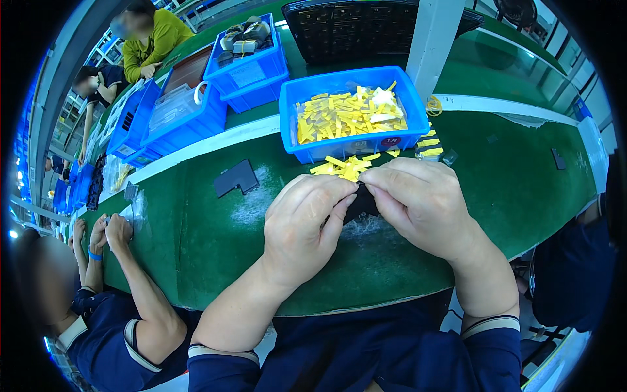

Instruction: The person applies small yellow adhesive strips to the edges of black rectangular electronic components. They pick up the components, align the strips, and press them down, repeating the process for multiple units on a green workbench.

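Note:
Both of my hands meet above the green table, pinching one small black piece [360, 204] between their fingertips. My left hand [307, 212] is closed on its left side, thumb against forefinger. From the right, my right hand [418, 202] grips the same piece near its top edge. My fingers cover much of it, so its full shape is hidden. Just beyond my fingertips lies a loose heap of yellow strips [346, 168]. Behind the heap stands a blue bin [307, 153] filled with more yellow strips and some white scraps.
A flat black notched piece [236, 179] lies left of my hands. More blue bins [251, 98] stand at the back left. A white post [434, 46] rises behind the bin. At my left a co-worker's hands [114, 232] work at the same table; another person sits at far right.

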The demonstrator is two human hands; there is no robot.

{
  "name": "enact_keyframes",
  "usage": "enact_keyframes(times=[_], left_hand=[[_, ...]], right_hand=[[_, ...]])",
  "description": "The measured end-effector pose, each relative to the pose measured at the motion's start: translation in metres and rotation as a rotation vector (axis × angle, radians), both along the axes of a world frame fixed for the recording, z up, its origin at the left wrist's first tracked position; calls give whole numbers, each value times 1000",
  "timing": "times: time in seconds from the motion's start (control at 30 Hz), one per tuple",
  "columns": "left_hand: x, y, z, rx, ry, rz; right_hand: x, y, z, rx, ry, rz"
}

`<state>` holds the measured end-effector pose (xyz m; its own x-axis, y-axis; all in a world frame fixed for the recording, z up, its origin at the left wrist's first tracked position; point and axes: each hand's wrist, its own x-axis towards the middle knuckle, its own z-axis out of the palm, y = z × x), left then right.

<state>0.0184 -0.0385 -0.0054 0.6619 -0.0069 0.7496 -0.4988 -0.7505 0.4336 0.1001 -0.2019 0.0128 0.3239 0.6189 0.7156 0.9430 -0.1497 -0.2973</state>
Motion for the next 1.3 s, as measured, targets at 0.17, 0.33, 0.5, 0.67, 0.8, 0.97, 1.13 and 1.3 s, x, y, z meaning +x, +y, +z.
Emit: enact_keyframes(times=[0.17, 0.33, 0.5, 0.67, 0.8, 0.97, 1.13, 1.3], left_hand=[[0, 0, 0, 17, -19, -2], [-1, -7, -1, -104, 35, 22], [1, -3, -1, -81, 60, -17], [2, -1, -3, -81, 32, -37], [1, -2, -3, -118, 50, -39], [0, -1, -1, -105, 50, -20], [1, 1, -3, -92, 22, -32], [-1, 0, -2, -188, 89, -52]], right_hand=[[0, 1, -1, 9, 7, -7], [0, 1, -1, -4, 22, -2], [0, 1, 1, -15, 32, 0], [-1, 3, -1, 37, 127, -9], [2, 3, -4, 103, 248, 23], [-1, 5, -1, 105, 496, 51], [-3, 4, 0, 125, 720, 43], [-6, 4, 0, 154, 672, 34]])
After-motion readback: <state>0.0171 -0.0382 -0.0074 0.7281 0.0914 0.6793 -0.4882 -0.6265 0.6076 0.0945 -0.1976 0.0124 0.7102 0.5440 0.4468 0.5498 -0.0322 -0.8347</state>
